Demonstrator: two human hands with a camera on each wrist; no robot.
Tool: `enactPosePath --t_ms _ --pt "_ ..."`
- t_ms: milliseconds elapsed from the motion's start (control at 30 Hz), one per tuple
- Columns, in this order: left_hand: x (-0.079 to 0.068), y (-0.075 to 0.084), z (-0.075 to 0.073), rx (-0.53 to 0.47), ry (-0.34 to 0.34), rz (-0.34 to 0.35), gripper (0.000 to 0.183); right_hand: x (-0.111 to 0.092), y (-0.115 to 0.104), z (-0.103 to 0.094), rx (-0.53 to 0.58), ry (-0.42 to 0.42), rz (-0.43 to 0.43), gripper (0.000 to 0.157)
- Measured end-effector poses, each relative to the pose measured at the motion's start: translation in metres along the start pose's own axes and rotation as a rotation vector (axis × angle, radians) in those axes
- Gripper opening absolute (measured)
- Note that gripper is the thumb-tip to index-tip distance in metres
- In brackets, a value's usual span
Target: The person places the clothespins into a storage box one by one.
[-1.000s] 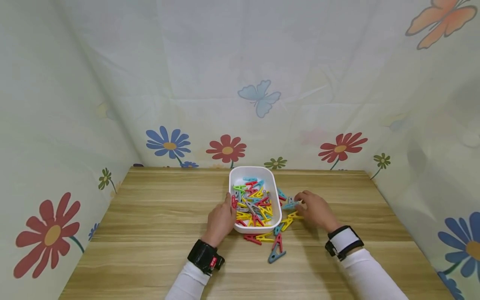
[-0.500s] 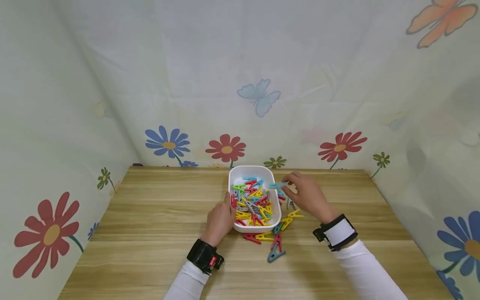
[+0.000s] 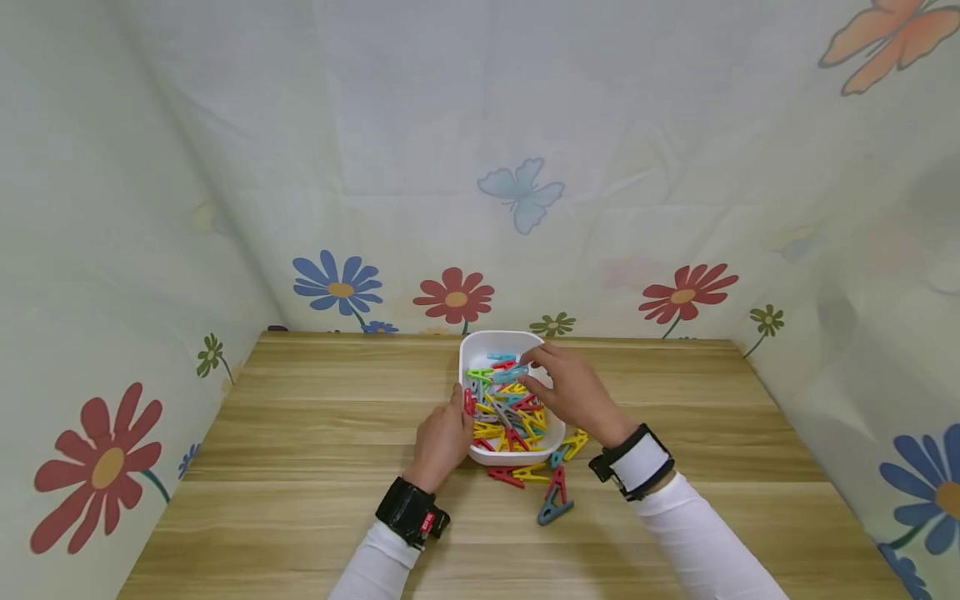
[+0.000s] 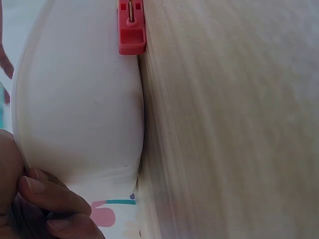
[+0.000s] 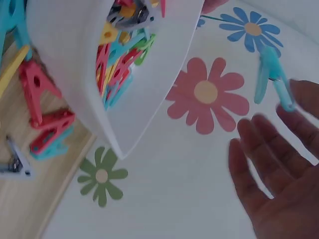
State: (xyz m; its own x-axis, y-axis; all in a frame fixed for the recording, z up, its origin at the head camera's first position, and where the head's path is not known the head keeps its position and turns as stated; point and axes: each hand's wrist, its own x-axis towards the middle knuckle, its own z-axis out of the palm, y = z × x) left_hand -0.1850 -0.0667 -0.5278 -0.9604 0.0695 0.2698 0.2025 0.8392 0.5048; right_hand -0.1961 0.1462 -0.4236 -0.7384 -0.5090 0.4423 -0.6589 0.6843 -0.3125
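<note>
A white plastic basin (image 3: 556,442) filled with clothespins of several colours stands on the wooden table. My left hand (image 3: 440,442) grips its left side, thumb at the rim and fingers against the outer wall; the left wrist view shows these fingers (image 4: 52,196) close up. Over the basin, my right hand (image 3: 573,392) pinches the end of a light blue clothespin (image 5: 271,74) between thumb and forefinger. Its other fingers are spread. A green clothespin (image 3: 479,375) lies inside, near the held one. The right hand covers part of the basin's right rim.
Outside the basin lie a yellow clothespin (image 3: 576,445), a red one (image 3: 506,477) and a blue-grey one (image 3: 555,510). A grey clothespin (image 5: 17,162) and several more lie by its right wall. A flowered cloth (image 3: 405,192) rises behind the table.
My right hand has lifted the light blue clothespin from the table right of the basin and carried it left, over the basin. The left hand stays on the rim.
</note>
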Motion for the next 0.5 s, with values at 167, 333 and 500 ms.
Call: enactPosePath --t_ms 167,333,500 --pt "0.0 0.0 0.002 0.007 0.004 0.001 0.055 -0.004 -0.002 -0.001 0.092 -0.101 0.092 0.081" --pt "0.0 0.001 0.002 0.007 -0.003 -0.004 0.056 -0.011 0.005 -0.003 0.072 -0.091 0.088 0.084" --pt "0.0 0.002 0.0 0.001 -0.004 -0.013 0.056 -0.019 0.016 -0.007 0.065 -0.098 0.118 0.086"
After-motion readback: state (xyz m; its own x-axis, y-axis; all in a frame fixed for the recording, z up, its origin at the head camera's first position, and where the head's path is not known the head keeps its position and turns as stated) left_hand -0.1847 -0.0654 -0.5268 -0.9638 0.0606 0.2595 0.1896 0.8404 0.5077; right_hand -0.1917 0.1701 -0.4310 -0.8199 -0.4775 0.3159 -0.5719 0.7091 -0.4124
